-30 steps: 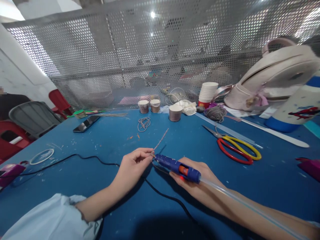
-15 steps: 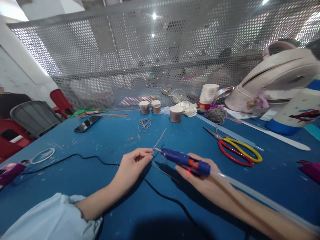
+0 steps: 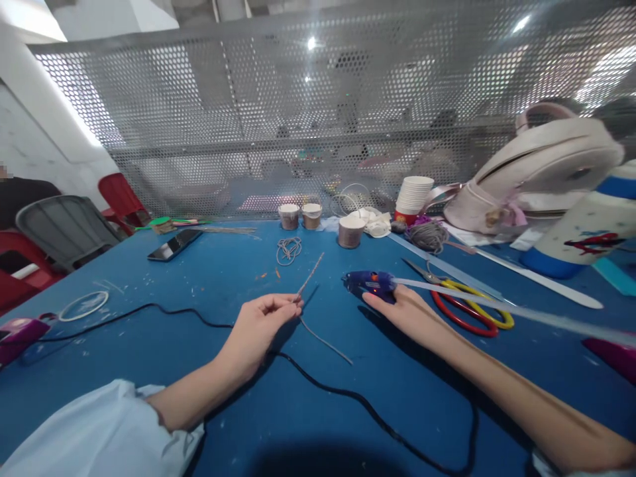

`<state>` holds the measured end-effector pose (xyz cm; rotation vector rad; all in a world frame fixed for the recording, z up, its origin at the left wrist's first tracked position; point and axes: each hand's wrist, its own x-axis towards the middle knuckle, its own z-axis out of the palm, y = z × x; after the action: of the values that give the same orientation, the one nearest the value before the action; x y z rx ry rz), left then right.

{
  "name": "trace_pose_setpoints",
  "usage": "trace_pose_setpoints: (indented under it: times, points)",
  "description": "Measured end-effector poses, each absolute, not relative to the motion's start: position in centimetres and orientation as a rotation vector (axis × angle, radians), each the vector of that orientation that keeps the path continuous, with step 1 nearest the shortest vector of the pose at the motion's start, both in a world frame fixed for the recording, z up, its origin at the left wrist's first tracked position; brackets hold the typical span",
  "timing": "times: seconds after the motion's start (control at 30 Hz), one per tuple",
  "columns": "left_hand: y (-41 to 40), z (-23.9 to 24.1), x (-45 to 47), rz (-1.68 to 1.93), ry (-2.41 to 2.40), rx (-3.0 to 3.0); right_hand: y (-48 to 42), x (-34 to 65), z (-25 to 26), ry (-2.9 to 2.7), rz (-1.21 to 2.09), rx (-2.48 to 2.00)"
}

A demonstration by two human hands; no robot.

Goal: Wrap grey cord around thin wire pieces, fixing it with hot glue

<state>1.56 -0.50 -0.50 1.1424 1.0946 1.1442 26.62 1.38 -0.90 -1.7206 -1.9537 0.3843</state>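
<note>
A thin twine-wrapped wire (image 3: pixel 309 277) is pinched between the thumb and fingertips of the left hand (image 3: pixel 258 326), low over a blue table (image 3: pixel 149 358), its far end pointed away. A blue glue gun (image 3: pixel 368 283) is clasped in the right hand (image 3: pixel 405 310) near the table's middle, just beside red-and-yellow scissors (image 3: pixel 470 308); a black cord (image 3: pixel 342 392) is seen trailing across the near side

On the tabletop (image 3: pixel 149 371), the glue gun (image 3: pixel 370 283) lies left of the scissors (image 3: pixel 470 301), cups (image 3: pixel 413 194) behind them, phone (image 3: pixel 173 244) far left.
</note>
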Motion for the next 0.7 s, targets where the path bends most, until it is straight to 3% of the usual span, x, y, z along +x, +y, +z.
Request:
trace_pose_setpoints:
  times: [0.1,0.23,0.3,0.53,0.7]
  points:
    - [-0.7,-0.4,1.3,1.15,1.08,1.13,0.2,27.6,-0.6,-1.963,0.279,-1.735]
    - [-0.7,0.0,1.1,1.165,1.051,1.093,-3.1,29.3,-0.1,-1.898,-0.152,-1.866]
    - [-0.8,0.2,1.2,1.166,1.037,1.055,-5.2,29.1,0.7,-1.889,-0.126,-1.842]
    - [-1.6,0.8,1.6,1.107,0.965,0.929,-4.7,21.9,2.8,-1.872,0.966,-1.452]
    - [-1.6,0.5,1.5,1.073,0.907,0.871,-0.4,18.2,0.2,-1.465,1.305,-1.189]
